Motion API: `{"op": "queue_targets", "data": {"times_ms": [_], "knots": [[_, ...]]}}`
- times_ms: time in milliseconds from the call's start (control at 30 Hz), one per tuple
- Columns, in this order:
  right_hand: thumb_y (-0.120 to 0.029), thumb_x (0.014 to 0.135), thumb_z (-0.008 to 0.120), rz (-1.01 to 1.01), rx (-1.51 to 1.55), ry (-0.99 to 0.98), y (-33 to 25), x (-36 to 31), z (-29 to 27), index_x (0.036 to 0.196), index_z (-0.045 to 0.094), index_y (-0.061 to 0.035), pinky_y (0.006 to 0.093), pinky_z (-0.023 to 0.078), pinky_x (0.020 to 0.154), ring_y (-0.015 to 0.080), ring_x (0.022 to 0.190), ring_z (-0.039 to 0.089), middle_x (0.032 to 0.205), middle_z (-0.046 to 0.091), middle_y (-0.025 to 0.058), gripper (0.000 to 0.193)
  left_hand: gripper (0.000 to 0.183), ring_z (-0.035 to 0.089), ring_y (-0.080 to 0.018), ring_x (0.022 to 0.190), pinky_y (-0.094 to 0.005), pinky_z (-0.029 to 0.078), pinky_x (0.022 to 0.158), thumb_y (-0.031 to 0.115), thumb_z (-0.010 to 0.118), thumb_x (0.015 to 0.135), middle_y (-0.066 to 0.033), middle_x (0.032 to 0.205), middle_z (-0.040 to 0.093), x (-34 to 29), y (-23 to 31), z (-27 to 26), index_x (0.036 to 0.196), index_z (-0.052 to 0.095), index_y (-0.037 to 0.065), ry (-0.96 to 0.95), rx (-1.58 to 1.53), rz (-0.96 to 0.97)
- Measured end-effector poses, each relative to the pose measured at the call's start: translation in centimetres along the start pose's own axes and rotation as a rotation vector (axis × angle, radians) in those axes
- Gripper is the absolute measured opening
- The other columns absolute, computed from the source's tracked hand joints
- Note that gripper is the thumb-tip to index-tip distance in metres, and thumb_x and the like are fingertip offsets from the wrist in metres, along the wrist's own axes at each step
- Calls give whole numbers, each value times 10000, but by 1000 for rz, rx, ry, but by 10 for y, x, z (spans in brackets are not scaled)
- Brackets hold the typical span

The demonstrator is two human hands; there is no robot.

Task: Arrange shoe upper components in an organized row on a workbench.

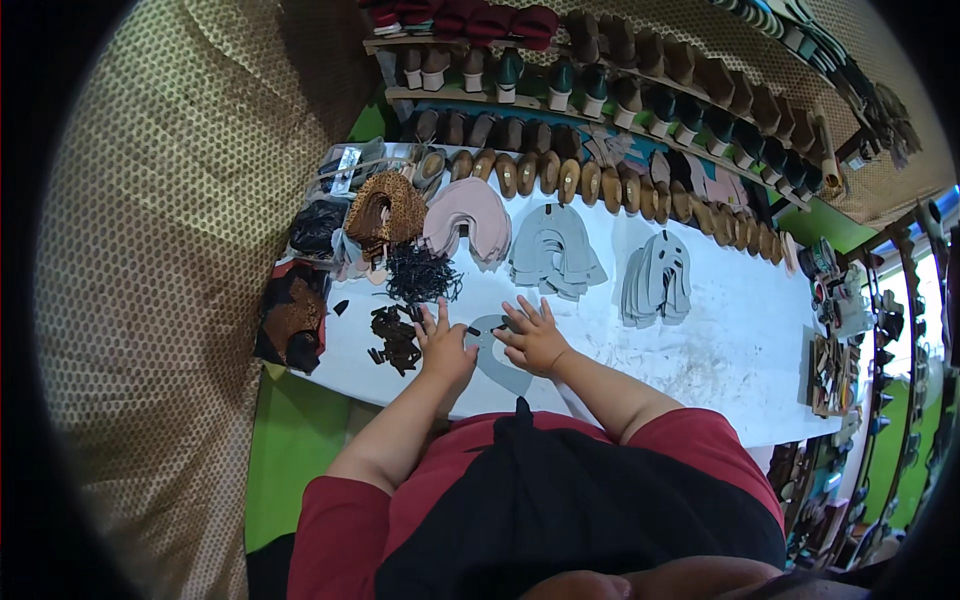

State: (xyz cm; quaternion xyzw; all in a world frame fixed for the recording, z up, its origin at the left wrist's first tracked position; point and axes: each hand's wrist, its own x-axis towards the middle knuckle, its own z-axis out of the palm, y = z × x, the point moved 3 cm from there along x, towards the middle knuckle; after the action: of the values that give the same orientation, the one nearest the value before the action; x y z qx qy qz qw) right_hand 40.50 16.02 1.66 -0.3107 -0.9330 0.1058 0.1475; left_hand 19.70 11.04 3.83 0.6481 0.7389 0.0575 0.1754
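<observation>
A flat grey U-shaped piece (503,374), like a cut shoe upper, lies on the white table in front of me. My left hand (446,347) rests at its left side, fingers spread, beside a small black strip (473,331). From the right, my right hand (536,337) reaches over the piece with its fingers apart, the tips at a second small dark strip. Both palms face down, and neither hand grasps anything I can see. Left of my left hand is a heap of short black strips (396,340), with a tangle of thin black strips (424,272) behind it.
Stacked grey uppers (553,250), another grey stack (657,280), pink uppers (468,220) and leopard-print uppers (385,212) lie farther back. Wooden shoe lasts (569,182) line the table's far edge below shelves of shoes. A box of tools (830,375) stands at the right edge.
</observation>
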Motion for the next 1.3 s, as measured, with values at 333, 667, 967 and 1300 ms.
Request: {"op": "queue_targets", "data": {"times_ms": [333,667,967,1300], "knots": [[-346,915,551,83,38,-93,5,8,1,1255,677,-304,714,111,1142,378,1516,150,1612,289,110,365,210,24,-490,1507,-727,56,1126,365,766,781,-166,1652,185,23,11,14,901,801,196,-36,-167,-185],[-347,872,565,63,35,-137,10,13,8,1209,700,-280,711,108,1146,380,1517,152,1608,294,110,369,158,-7,-475,1514,-704,37,1137,281,746,806,-127,1669,145,43,8,10,944,809,237,-125,-170,36],[-378,853,586,-4,86,29,11,6,3,1106,753,-201,698,109,1155,343,1504,203,1581,347,103,351,192,39,-493,1505,-649,84,1165,298,769,793,-202,1653,139,40,19,12,976,813,261,17,-132,47],[-295,845,616,82,62,70,16,1,5,1096,707,-85,687,128,1156,329,1474,277,1513,419,125,340,111,120,-471,1500,-614,136,1167,257,776,760,-227,1624,230,33,26,29,803,794,156,120,-262,-80]]}}
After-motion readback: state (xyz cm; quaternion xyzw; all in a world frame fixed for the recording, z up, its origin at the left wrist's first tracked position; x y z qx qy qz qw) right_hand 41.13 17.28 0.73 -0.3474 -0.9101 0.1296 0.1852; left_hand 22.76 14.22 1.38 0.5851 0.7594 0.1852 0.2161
